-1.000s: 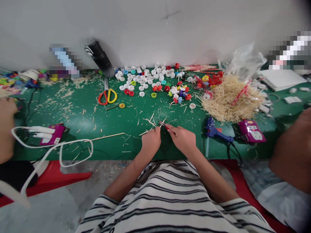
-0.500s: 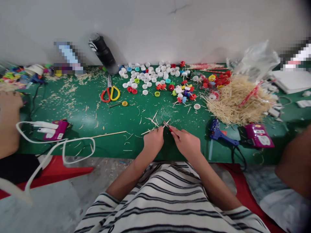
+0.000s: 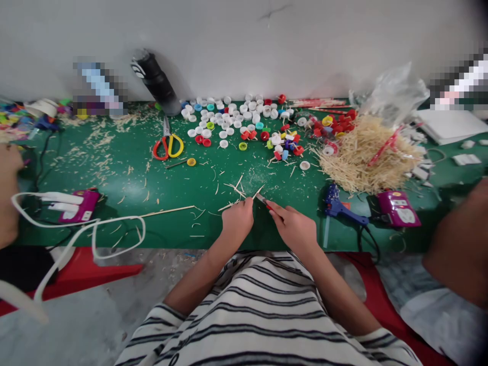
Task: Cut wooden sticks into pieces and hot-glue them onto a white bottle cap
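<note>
Okay, toward the desk's [image 3: 173, 239] near edge my left fingers [image 3: 247, 204] pinch a thin wooden stick [image 3: 258, 191], my right fingers [image 3: 276, 209] a red-handled knife [image 3: 262, 199]; I'd shave shallowly, away from the left

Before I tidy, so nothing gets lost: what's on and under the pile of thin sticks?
The pile of thin sticks has a red strip across its top and clear plastic at its far edge; whatever lies underneath is covered.

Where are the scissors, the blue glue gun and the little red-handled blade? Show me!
Scissors [image 3: 167, 133]: head view, on the metal just above the handles.
Blue glue gun [image 3: 336, 206]: head view, on the body by the grip.
Red-handled blade [image 3: 261, 198]: head view, on the metal part.
</note>
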{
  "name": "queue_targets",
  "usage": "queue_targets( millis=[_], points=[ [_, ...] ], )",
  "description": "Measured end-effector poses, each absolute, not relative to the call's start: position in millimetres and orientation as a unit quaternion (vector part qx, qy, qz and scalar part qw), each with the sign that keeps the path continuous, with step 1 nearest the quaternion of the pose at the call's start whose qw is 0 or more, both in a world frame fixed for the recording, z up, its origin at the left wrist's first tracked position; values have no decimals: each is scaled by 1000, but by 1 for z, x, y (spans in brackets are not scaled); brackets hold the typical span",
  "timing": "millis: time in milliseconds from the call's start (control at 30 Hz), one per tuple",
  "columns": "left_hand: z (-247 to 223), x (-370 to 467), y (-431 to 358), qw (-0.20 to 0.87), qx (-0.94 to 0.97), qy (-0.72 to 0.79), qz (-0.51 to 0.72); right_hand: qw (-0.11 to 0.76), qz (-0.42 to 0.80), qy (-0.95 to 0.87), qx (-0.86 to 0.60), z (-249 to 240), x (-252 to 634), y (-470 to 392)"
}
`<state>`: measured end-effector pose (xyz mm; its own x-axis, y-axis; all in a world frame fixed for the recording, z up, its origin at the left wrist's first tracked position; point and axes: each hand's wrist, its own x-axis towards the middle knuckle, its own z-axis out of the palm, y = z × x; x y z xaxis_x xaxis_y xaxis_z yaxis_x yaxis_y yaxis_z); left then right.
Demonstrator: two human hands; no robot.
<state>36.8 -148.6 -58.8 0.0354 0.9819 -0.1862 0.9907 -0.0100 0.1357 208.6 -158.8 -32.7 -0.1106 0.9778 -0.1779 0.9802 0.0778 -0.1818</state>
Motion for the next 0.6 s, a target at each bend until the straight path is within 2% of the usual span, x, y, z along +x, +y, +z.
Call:
queue_targets(
  millis=[600],
  points=[
    [-61,38,-147,115,719,684,-34,3,-103,743,661,-36,195,-134]
  ],
)
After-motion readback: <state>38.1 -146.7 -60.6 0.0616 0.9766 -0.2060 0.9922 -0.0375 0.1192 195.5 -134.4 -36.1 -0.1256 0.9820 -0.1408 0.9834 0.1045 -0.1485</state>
